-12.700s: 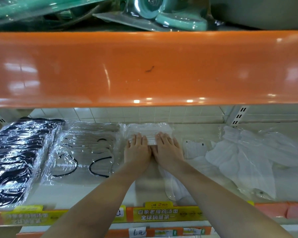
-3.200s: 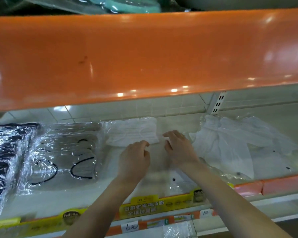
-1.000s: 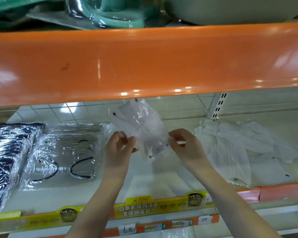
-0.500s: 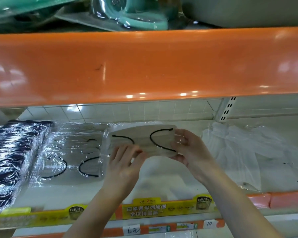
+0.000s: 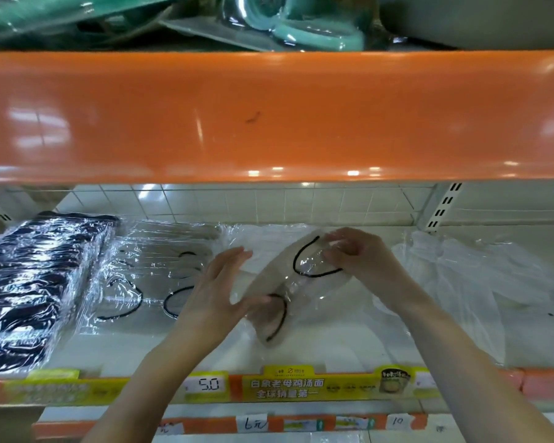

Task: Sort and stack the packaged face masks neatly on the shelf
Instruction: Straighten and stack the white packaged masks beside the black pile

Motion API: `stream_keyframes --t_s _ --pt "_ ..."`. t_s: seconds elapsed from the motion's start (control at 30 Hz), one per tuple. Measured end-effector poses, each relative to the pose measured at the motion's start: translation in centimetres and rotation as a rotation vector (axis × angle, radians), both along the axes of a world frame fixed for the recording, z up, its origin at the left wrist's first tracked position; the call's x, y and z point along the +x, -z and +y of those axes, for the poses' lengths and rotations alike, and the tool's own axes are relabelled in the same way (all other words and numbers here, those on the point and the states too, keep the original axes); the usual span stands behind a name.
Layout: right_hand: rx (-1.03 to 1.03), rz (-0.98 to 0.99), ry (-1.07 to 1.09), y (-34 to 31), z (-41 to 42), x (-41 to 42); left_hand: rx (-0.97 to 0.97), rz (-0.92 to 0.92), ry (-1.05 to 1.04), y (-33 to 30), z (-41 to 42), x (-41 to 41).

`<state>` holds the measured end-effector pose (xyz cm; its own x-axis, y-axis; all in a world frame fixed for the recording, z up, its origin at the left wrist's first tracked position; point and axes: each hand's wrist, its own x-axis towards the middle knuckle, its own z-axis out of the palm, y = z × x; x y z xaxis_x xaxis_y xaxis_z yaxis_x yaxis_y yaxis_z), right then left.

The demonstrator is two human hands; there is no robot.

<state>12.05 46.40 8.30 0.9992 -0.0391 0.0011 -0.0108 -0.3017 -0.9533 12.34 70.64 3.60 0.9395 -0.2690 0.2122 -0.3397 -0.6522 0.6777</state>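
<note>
Item in hand: one clear-wrapped pale beige face mask with black ear loops, tilted above the white shelf board; left hand pinches its near lower end between thumb and loosely spread fingers, right hand grips its far upper end, hands apart. Handling advice: level the packet, turn its loops to match, then lay it squarely on the flat stack of clear-wrapped beige masks with black loops to the left, edges flush. Beyond: loose heap of clear-wrapped white masks, unsorted.
</note>
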Motion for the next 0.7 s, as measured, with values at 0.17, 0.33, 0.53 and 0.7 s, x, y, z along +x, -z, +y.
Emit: stream_keyframes --t_s 0.17,0.33,0.53,0.7 --pt "-0.156 -0.012 -0.243 -2.7 3.4 3.1 -0.169 0.119 -0.125 -1.9 -1.9 1.9" --pt "-0.657 -0.541 0.072 -1.2 7.1 3.3 -0.716 0.232 -0.401 -1.6 -1.0 2.6" --pt "-0.904 -0.750 -0.068 5.2 10.9 -1.2 -1.375 0.508 -0.624 0.1 0.2 1.5" --pt "-0.937 -0.730 0.047 8.0 10.6 -1.3 -1.389 0.552 -0.533 -0.7 0.5 -0.8"
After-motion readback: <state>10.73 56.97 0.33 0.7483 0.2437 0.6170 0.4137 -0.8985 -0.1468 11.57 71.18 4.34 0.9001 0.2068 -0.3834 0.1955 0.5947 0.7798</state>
